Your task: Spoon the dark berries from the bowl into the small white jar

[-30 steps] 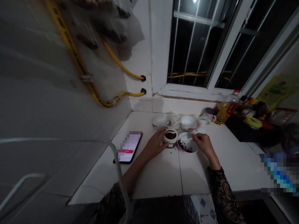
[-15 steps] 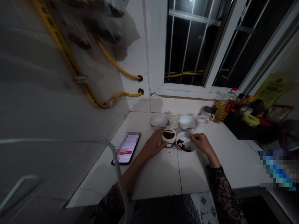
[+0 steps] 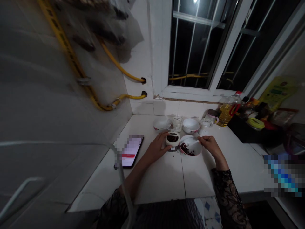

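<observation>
On the white tiled counter my left hand (image 3: pixel 157 147) is wrapped round a small white jar (image 3: pixel 172 140) with dark contents. Just right of the jar stands a white bowl (image 3: pixel 191 149) holding dark pieces. My right hand (image 3: pixel 211 145) is pinched on the handle of a small spoon (image 3: pixel 191 144), whose tip rests among the pieces in the bowl.
A lit phone (image 3: pixel 130 150) lies left of my left arm. Behind the jar stand two white bowls (image 3: pixel 191 125) and small jars (image 3: pixel 205 126). An oil bottle (image 3: pixel 227 112), a dark tray (image 3: pixel 252 133) and packets crowd the right. Yellow hoses (image 3: pixel 124 95) run along the left wall.
My right hand has shifted slightly right and the spoon now reaches into the bowl's dark pieces. My left hand stays on the jar.
</observation>
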The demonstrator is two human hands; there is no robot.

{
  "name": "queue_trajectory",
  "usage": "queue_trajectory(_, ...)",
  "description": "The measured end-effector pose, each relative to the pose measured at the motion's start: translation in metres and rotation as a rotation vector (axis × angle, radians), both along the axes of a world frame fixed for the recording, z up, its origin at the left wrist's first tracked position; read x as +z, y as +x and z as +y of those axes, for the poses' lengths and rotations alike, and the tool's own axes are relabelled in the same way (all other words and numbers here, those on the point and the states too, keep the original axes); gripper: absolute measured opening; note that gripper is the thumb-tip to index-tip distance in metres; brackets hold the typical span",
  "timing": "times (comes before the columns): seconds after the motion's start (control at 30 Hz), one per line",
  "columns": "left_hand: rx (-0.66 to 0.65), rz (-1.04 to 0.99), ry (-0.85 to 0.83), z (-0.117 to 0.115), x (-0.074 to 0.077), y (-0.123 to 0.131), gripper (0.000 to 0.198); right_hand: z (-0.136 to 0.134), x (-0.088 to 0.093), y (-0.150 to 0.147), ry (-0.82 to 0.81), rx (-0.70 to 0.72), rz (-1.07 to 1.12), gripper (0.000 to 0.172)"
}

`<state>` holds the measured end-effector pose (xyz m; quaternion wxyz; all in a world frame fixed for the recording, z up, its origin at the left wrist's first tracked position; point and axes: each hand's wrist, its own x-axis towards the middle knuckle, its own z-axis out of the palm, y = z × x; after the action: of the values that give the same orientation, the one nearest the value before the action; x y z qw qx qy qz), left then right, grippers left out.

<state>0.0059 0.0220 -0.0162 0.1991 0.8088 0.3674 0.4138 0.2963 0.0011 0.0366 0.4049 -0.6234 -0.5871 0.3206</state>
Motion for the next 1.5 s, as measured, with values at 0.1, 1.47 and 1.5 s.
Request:
queue_trajectory(0.1, -0.002, 0.001, 0.007, -0.001, 0.002, 0.0, 0.049, 0.001, 0.0, 0.001, 0.0, -0.008, 0.014, 0.055)
queue_trajectory(1.47, 0.022, -0.028, 0.017, -0.001, 0.003, 0.0, 0.038, -0.005, 0.015, -0.001, -0.017, -0.093, -0.756, 0.035)
queue_trajectory(1.5, 0.024, -0.027, 0.016, -0.001, 0.002, 0.0, 0.038, -0.004, 0.013, -0.005, -0.019, -0.063, -0.728, 0.035)
